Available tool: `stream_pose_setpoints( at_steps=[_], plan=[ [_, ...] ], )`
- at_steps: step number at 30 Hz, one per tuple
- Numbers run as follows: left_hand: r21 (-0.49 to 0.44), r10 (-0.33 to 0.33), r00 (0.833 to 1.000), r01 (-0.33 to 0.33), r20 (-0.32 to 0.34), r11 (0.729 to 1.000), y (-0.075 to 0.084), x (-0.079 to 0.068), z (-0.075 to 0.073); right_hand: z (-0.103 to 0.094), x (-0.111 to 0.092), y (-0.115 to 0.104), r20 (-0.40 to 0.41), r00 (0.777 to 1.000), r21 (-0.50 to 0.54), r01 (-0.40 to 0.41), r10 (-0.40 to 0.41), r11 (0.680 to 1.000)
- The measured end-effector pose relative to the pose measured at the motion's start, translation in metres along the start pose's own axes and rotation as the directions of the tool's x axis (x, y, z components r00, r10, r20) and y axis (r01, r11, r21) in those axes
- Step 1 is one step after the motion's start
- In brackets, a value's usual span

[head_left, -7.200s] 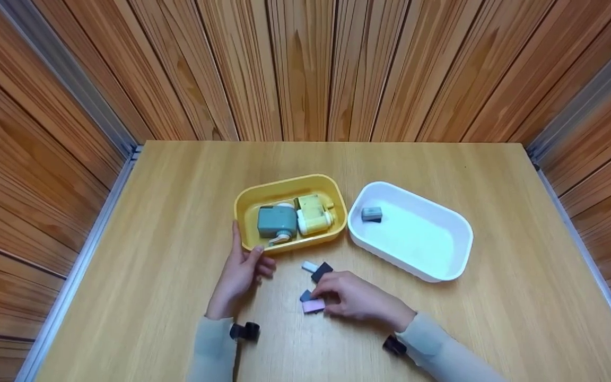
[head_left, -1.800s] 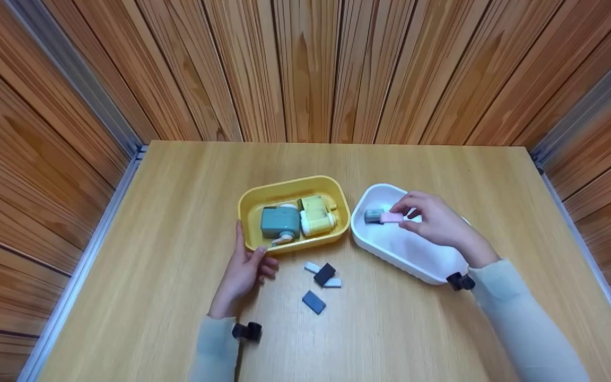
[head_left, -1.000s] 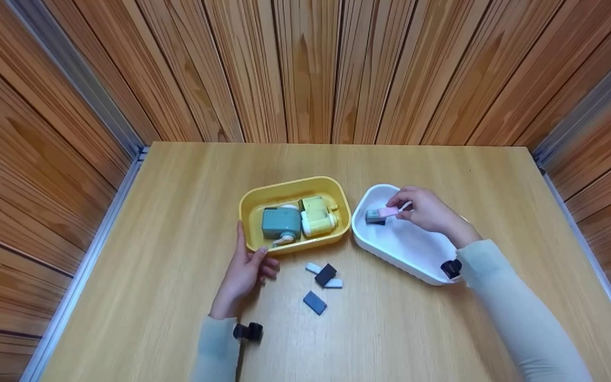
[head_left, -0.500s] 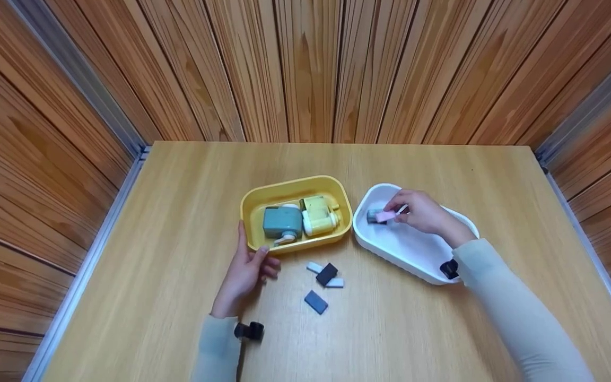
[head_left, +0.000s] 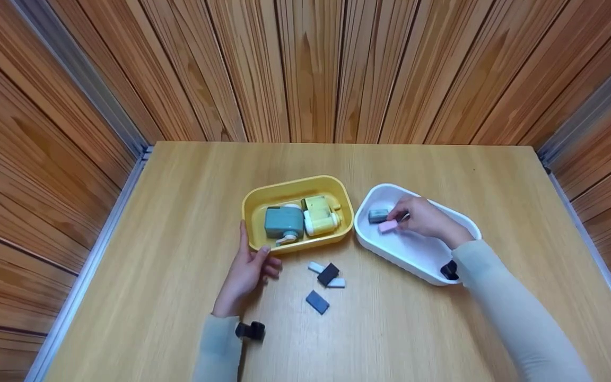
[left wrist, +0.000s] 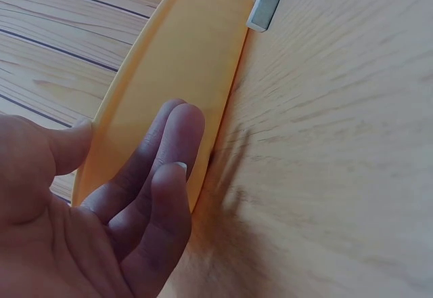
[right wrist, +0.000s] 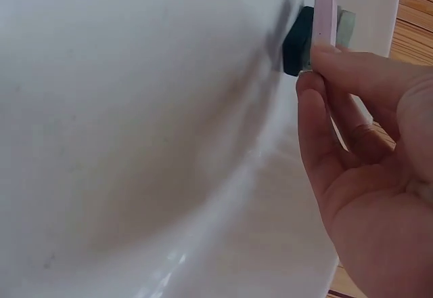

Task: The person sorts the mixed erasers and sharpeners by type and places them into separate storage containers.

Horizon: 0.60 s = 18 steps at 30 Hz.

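Note:
My right hand point(head_left: 422, 216) is inside the white bin point(head_left: 443, 268), pinching a small pink rectangular block point(head_left: 387, 226) between thumb and fingertips. Close by, small grey-green blocks point(head_left: 378, 215) lie at the bin's left end. In the right wrist view the pink block point(right wrist: 325, 15) stands in front of a dark teal piece point(right wrist: 296, 44) and a pale green one point(right wrist: 346, 27); whether they touch is unclear. My left hand point(head_left: 243, 271) rests at the front-left corner of the yellow bin point(head_left: 263, 187). Its thumb touches the rim, and the other visible fingers are loosely bent beside the wall.
The yellow bin holds a teal crank-handled box point(head_left: 283, 220) and a yellow one point(head_left: 320, 216), both like pencil sharpeners. In front of the bins lie a black block point(head_left: 328, 275) over white pieces point(head_left: 337, 283) and a dark blue-grey block point(head_left: 317, 302). Wood-grain walls point(head_left: 311, 69) surround the table.
My right hand took the pink block from the table into the white bin. Lately it lowered the block from over the grey-green ones to their front. My left hand stayed at the yellow bin.

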<state>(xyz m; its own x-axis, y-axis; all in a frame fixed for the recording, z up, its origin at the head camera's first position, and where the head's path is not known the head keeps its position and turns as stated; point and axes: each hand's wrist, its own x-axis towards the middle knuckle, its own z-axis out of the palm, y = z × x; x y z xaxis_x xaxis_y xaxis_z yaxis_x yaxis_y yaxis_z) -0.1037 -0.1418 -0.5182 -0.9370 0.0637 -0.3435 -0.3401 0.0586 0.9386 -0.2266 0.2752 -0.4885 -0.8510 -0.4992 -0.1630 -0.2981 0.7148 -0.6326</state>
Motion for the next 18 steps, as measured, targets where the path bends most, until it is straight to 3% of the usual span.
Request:
stream_pose_setpoints(
  at_steps=[9,18],
  plan=[
    [0.0,-0.003,1.0,0.003,0.005,1.0,-0.0005,0.0003,-0.0012,0.0036,0.0004,0.0075,0.053,0.994,0.061,-0.097,0.094,0.993],
    [0.015,-0.006,1.0,0.006,0.016,1.0,-0.0018,-0.001,-0.0029,0.0019,0.0007,0.0114,0.062,0.994,0.078,-0.092,0.087,0.993]
  ],
)
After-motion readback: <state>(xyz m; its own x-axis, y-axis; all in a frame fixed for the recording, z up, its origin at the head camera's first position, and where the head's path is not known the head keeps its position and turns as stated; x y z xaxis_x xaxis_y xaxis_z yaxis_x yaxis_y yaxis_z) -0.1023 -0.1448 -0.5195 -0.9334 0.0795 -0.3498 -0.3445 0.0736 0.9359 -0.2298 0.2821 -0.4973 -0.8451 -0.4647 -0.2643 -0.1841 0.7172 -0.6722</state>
